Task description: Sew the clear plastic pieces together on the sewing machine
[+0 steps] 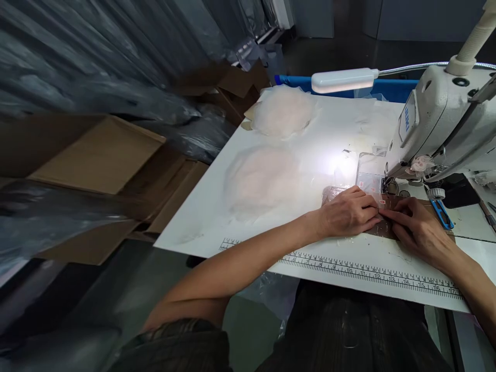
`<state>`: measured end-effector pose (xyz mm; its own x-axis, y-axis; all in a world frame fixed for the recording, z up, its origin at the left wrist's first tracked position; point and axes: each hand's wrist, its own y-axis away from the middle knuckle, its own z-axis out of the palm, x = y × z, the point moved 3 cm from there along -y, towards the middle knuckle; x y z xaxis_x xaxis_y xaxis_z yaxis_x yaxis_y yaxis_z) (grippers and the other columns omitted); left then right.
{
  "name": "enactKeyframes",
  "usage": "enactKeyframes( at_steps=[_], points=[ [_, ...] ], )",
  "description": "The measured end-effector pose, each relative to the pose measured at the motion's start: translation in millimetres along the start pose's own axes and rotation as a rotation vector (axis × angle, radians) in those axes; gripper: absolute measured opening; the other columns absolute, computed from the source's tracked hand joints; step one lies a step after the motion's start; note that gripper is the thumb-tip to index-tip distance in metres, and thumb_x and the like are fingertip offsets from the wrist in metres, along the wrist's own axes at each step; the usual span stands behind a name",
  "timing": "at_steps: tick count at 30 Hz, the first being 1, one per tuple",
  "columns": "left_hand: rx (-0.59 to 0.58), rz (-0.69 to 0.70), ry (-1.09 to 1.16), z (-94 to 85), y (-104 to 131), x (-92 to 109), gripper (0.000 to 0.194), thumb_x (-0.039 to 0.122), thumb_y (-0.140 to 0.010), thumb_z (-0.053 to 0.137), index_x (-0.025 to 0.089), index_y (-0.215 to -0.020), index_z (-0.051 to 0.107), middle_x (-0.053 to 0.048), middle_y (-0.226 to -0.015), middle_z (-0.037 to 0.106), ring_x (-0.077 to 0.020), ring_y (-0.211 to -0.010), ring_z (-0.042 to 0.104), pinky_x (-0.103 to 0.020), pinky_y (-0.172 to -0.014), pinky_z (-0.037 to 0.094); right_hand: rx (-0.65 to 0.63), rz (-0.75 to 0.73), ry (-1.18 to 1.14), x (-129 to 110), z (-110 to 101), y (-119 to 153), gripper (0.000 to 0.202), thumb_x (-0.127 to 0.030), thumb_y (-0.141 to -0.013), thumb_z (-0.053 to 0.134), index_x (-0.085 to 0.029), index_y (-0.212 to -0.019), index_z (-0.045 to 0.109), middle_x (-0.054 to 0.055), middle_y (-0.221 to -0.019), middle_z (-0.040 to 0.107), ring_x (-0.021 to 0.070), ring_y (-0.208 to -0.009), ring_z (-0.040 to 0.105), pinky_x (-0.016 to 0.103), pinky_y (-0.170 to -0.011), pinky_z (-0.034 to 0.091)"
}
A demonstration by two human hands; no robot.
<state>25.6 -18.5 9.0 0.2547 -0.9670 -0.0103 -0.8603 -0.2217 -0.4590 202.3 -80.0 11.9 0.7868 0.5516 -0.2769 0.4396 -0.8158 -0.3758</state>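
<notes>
At the front of the sewing machine (437,119), my left hand (351,211) is closed, its fingertips on thin translucent material (371,185) with small red marks. My right hand (418,227) meets it from the right, its index finger stretched toward my left fingertips, over the brown plate (426,206) below the needle. Whatever lies between the fingertips is too small to make out. A shiny crinkled piece (330,193) shows behind my left hand.
Two pale, round piles of thin material (284,111) lie on the white table (201,217). A blue thread snipper (440,214) is right of my right hand. A white lamp (343,81) hangs over the back edge. Open cardboard boxes (101,155) stand at the left.
</notes>
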Motion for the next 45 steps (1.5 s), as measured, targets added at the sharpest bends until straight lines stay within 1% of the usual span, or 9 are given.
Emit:
enactKeyframes(
  at_steps=[3,7,12,17,24,28,32,38,45],
  points=[
    [0.022,-0.027,0.061,-6.1,-1,-7,0.031,0.030,-0.103,0.045,0.017,-0.089,0.069,-0.005,-0.097,0.072,-0.0132,-0.081,0.063,-0.032,-0.077,0.047,0.045,-0.026,0.025,-4,0,0,0.033,-0.022,-0.096,0.044,-0.016,-0.113,0.071,0.011,-0.093,0.056,0.0185,-0.078,0.059,0.031,-0.062,0.058],
    [0.078,-0.101,0.010,-6.1,-2,-19,0.029,0.027,-0.102,0.043,0.015,-0.091,0.066,-0.007,-0.097,0.071,-0.0147,-0.080,0.061,-0.032,-0.074,0.045,0.058,-0.025,0.068,-8,1,1,0.031,-0.019,-0.093,0.046,-0.016,-0.113,0.070,0.011,-0.094,0.057,0.0198,-0.082,0.060,0.029,-0.060,0.057],
    [-0.007,-0.059,-0.028,4.0,-1,-21,0.028,0.029,-0.102,0.041,0.015,-0.106,0.065,-0.008,-0.106,0.069,-0.0163,-0.082,0.059,-0.031,-0.073,0.043,0.039,-0.007,0.088,-8,4,4,0.032,-0.019,-0.093,0.045,-0.016,-0.114,0.069,0.012,-0.096,0.059,0.0216,-0.085,0.060,0.032,-0.064,0.057],
    [-0.077,-0.055,-0.083,3.4,-1,-19,0.033,0.031,-0.103,0.038,0.016,-0.111,0.066,-0.009,-0.114,0.067,-0.0179,-0.084,0.056,-0.033,-0.074,0.041,0.008,-0.006,0.097,-8,3,3,0.033,-0.019,-0.094,0.044,-0.015,-0.114,0.069,0.013,-0.097,0.060,0.0228,-0.087,0.060,0.033,-0.065,0.058],
    [-0.085,-0.034,-0.087,2.4,-2,-19,0.034,0.033,-0.103,0.038,0.016,-0.119,0.064,-0.009,-0.122,0.066,-0.0194,-0.089,0.055,-0.034,-0.076,0.039,-0.013,-0.004,0.110,-8,3,4,0.034,-0.020,-0.095,0.043,-0.020,-0.118,0.068,0.013,-0.099,0.061,0.0227,-0.089,0.060,0.035,-0.069,0.059],
    [-0.092,-0.078,-0.093,1.3,-2,-18,0.036,0.036,-0.103,0.038,0.017,-0.117,0.066,-0.008,-0.122,0.067,-0.0202,-0.087,0.054,-0.035,-0.076,0.037,-0.050,-0.037,0.196,-10,3,1,0.034,-0.021,-0.097,0.040,-0.018,-0.118,0.066,0.012,-0.094,0.060,0.0223,-0.086,0.059,0.031,-0.062,0.055],
    [-0.132,-0.093,-0.145,2.7,-7,-20,0.036,0.035,-0.103,0.037,0.016,-0.119,0.064,-0.009,-0.126,0.065,-0.0223,-0.091,0.055,-0.037,-0.077,0.035,-0.109,-0.033,0.259,-8,5,-5,0.035,-0.020,-0.098,0.038,-0.016,-0.122,0.063,0.013,-0.094,0.059,0.0214,-0.080,0.059,0.028,-0.054,0.051],
    [-0.184,-0.073,-0.127,5.6,-16,-30,0.039,0.034,-0.104,0.034,0.014,-0.121,0.063,-0.010,-0.126,0.065,-0.0229,-0.092,0.055,-0.037,-0.076,0.035,-0.084,0.005,0.278,-5,8,-9,0.033,-0.019,-0.098,0.038,-0.016,-0.120,0.062,0.015,-0.100,0.059,0.0221,-0.084,0.060,0.031,-0.061,0.056],
    [-0.185,-0.089,-0.067,5.2,-12,-33,0.039,0.036,-0.103,0.036,0.014,-0.124,0.061,-0.011,-0.131,0.063,-0.0241,-0.095,0.054,-0.038,-0.076,0.035,-0.085,0.039,0.269,-6,10,-5,0.034,-0.020,-0.098,0.038,-0.018,-0.125,0.059,0.014,-0.100,0.057,0.0221,-0.084,0.060,0.031,-0.060,0.056]
  ],
)
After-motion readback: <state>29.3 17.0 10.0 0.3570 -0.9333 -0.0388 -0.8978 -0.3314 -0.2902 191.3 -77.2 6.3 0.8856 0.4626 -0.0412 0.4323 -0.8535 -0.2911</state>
